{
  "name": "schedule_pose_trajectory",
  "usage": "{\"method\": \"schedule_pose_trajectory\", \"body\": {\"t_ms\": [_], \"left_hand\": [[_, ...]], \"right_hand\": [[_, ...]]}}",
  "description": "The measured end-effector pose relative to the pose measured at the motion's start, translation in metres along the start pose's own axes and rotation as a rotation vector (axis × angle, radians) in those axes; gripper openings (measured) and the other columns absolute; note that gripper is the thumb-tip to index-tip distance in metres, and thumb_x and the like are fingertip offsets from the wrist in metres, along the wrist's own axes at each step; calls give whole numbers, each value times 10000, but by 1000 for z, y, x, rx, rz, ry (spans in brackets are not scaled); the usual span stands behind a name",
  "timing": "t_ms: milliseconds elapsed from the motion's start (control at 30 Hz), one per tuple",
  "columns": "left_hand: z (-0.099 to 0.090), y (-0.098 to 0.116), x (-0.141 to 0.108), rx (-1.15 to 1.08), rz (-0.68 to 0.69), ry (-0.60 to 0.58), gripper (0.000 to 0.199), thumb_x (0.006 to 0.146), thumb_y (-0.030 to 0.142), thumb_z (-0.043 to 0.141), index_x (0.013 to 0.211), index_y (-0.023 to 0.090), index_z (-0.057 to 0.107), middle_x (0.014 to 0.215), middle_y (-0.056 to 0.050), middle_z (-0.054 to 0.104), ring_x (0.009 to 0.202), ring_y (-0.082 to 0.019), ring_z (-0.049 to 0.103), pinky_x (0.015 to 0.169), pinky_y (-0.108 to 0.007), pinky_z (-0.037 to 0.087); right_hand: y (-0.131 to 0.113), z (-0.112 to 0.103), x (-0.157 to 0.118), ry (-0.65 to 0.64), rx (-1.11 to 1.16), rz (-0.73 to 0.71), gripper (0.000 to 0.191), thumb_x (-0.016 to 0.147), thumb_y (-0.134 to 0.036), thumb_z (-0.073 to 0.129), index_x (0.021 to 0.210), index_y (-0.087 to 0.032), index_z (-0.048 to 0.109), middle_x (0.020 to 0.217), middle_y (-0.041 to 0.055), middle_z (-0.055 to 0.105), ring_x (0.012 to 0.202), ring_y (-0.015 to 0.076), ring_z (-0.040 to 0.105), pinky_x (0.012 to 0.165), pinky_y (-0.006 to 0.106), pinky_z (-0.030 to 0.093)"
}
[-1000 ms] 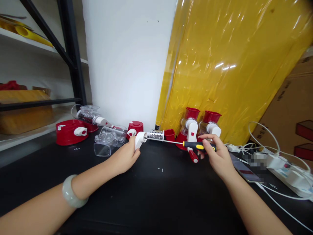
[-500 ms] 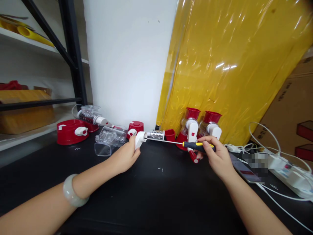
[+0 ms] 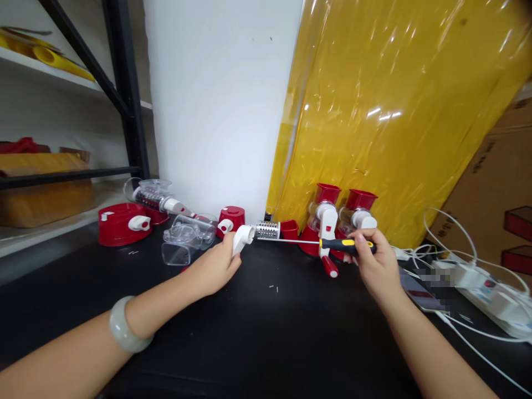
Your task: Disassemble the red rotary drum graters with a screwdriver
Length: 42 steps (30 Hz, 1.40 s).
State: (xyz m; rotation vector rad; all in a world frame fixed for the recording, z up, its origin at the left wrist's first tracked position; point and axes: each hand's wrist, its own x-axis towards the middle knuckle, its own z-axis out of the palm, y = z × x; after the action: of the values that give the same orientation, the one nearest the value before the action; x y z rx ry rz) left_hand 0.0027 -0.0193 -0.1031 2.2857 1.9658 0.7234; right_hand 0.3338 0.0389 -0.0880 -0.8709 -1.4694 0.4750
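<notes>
My left hand [image 3: 215, 265] is closed on a white crank handle [image 3: 243, 239], whose round socket end faces right. A small red bit shows below the wrist, perhaps the handle's grip. My right hand [image 3: 377, 264] is wrapped round the black and yellow handle of a screwdriver [image 3: 347, 245]. Its long shaft points left, with the tip just right of the crank's socket end; whether they touch I cannot tell. Behind the tip lies a metal grater drum [image 3: 267, 229] beside a red hopper [image 3: 288, 228]. Two red and white rotary graters [image 3: 327, 216] stand behind the screwdriver.
Clear plastic housings [image 3: 183, 238] and a red base [image 3: 123, 224] lie at the left, with another red base [image 3: 231, 217] at centre back. Small screws [image 3: 274, 288] lie on the black table [image 3: 266, 343]. At right are a phone [image 3: 421, 291], cables and a power strip [image 3: 499, 305].
The screwdriver has moved right with my right hand, its tip drawing back from the crank handle's socket. My left hand has shifted slightly right and turned the crank handle a little.
</notes>
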Motion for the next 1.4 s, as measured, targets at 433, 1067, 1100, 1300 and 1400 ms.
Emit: {"method": "schedule_pose_trajectory", "body": {"t_ms": [433, 1067, 1100, 1300, 1400], "left_hand": [[-3, -4, -1, 300, 197, -44, 555, 923, 183, 422, 1448, 354, 372, 1238, -65, 632, 1039, -288, 669, 815, -396, 530], [0, 1, -3, 108, 114, 5, 565, 932, 269, 387, 1488, 183, 326, 1366, -145, 588, 1143, -331, 635, 913, -462, 518], [-1, 1, -3, 102, 99, 7, 587, 934, 272, 385, 1504, 167, 293, 1356, -160, 592, 1140, -333, 636, 911, -461, 517], [-5, 5, -4, 57, 74, 2, 658, 940, 261, 376, 1554, 224, 143, 1283, -151, 639, 1069, -323, 667, 848, -452, 534], [-6, 6, -5, -3, 153, 23, 637, 941, 229, 369, 1542, 309, 177, 1395, -90, 572, 1186, -280, 614, 944, -423, 504]], "right_hand": [[-9, -1, -1, -15, -225, -45, 196, 853, -397, 572, 782, -215, 562, 469, -59, 533, 378, 124, 509, 415, 233, 402], [-6, -1, -1, 89, -168, -27, 216, 852, -405, 568, 757, -211, 560, 525, -45, 554, 400, 127, 510, 419, 244, 395], [-6, -1, 0, 123, -158, -48, 214, 854, -400, 570, 755, -210, 558, 558, -40, 566, 411, 123, 514, 427, 245, 403], [-6, -3, -2, 209, -164, -113, 199, 859, -380, 576, 767, -204, 561, 558, -42, 561, 410, 123, 509, 429, 250, 397], [-6, -4, -3, 224, -197, -124, 189, 870, -370, 563, 777, -206, 566, 536, -46, 552, 404, 130, 510, 439, 259, 394]]}}
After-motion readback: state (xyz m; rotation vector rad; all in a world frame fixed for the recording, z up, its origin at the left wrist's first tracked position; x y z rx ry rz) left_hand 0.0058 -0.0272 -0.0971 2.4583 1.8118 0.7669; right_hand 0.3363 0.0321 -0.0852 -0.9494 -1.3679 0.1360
